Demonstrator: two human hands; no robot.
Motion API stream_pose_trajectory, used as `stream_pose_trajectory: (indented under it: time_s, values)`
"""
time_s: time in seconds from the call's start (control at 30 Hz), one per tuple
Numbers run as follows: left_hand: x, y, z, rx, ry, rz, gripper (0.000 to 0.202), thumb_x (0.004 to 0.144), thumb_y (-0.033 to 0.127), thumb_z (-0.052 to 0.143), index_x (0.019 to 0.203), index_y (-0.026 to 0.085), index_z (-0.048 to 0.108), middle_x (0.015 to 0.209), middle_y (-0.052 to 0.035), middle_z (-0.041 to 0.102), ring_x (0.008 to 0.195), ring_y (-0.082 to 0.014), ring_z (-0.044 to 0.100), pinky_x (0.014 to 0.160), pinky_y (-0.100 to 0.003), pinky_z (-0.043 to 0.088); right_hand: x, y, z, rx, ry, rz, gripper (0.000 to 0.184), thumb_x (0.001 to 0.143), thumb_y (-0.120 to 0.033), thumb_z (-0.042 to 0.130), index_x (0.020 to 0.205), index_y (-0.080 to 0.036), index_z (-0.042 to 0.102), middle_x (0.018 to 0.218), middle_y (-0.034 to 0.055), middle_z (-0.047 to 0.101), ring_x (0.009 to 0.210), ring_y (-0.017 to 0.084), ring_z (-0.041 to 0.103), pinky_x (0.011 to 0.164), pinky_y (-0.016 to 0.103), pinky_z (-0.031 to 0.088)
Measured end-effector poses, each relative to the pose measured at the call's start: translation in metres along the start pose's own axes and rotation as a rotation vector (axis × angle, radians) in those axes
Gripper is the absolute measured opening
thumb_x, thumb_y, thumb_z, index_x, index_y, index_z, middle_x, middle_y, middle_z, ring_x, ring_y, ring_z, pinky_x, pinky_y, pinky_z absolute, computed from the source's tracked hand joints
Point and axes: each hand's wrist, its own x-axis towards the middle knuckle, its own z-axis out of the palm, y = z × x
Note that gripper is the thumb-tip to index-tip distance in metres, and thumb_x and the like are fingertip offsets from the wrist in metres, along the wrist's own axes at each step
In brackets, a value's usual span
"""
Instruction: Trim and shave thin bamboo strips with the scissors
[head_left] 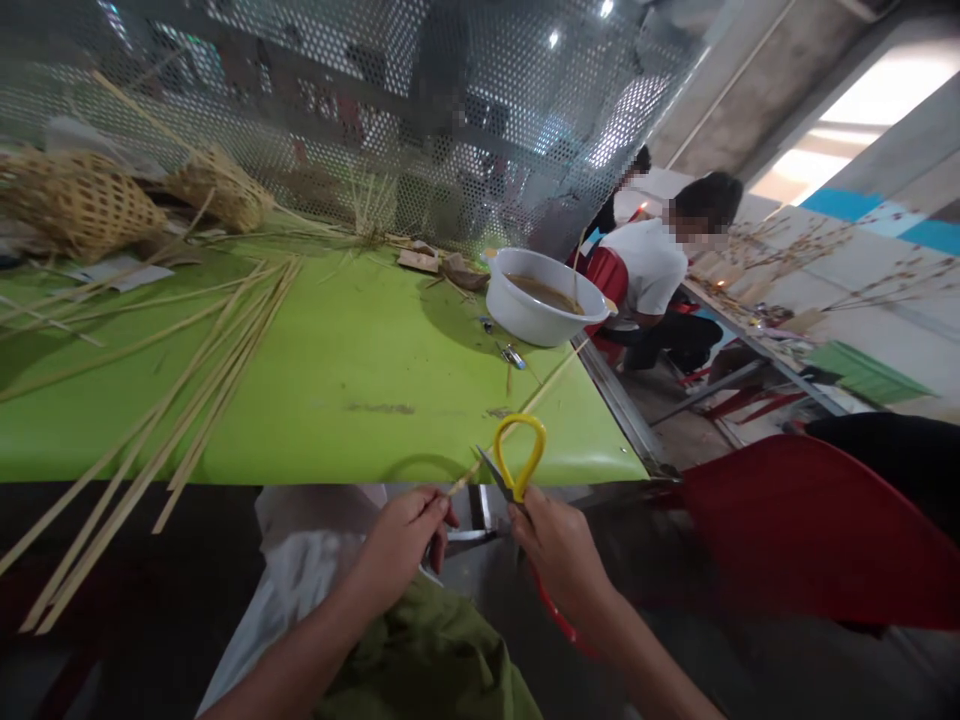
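My left hand (409, 535) is closed in a pinch on the near end of a long thin bamboo strip (525, 408) that slants up and right over the green table (337, 390). My right hand (559, 545) is closed around a pair of scissors with a yellow loop handle (517, 455), its blades beside the strip just past my left fingers. Both hands hover just in front of the table's near edge, above my lap.
A bundle of bamboo strips (187, 400) fans across the table's left and overhangs its edge. Woven baskets (82, 205) sit at the back left, a white basin (544, 295) at the back right. A red chair (810, 530) stands to my right; a person (660, 270) crouches beyond.
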Motion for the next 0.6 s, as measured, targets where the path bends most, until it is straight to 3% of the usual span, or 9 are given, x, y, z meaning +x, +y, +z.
stream_pose_trajectory:
  time_s: [0.1,0.27,0.43,0.6]
  values:
    - [0.0017,-0.0012,0.0001,-0.003,-0.008,-0.005,0.032,0.083,0.045,0.042,0.07,0.019,0.054,0.036,0.0052,0.049,0.035,-0.0103,0.037,0.045,-0.024,0.027,-0.001,-0.0013,0.0014,0.017,-0.045,-0.077,0.015,0.09,-0.023,0.043,0.081,-0.019,0.054,0.067,0.0013,0.062,0.059,0.015,0.056,0.055,0.026,0.025]
    - [0.0037,-0.0036,0.0016,-0.005,0.004,0.012,0.032,0.084,0.044,0.041,0.071,0.019,0.055,0.037,0.0049,0.051,0.037,-0.0104,0.04,0.046,-0.023,0.028,0.002,-0.0005,-0.0003,-0.04,-0.001,0.025,0.02,0.092,-0.027,0.042,0.077,-0.019,0.053,0.06,0.0013,0.059,0.056,0.016,0.054,0.054,0.027,0.023]
    - [0.0016,0.0,0.0027,0.028,0.005,0.013,0.033,0.084,0.044,0.041,0.069,0.019,0.056,0.035,0.0052,0.049,0.035,-0.0105,0.038,0.046,-0.023,0.028,0.0021,-0.0019,-0.001,-0.007,-0.039,-0.086,0.014,0.09,-0.023,0.043,0.082,-0.019,0.054,0.067,0.0014,0.062,0.059,0.015,0.056,0.054,0.027,0.023]
    - [0.0023,-0.0004,0.0038,-0.001,0.013,0.008,0.032,0.084,0.045,0.042,0.072,0.019,0.056,0.038,0.0051,0.05,0.037,-0.0108,0.041,0.046,-0.023,0.029,0.0048,-0.0027,-0.0043,-0.05,-0.026,-0.017,0.016,0.091,-0.025,0.044,0.08,-0.019,0.053,0.064,0.0009,0.06,0.058,0.016,0.056,0.054,0.027,0.022]
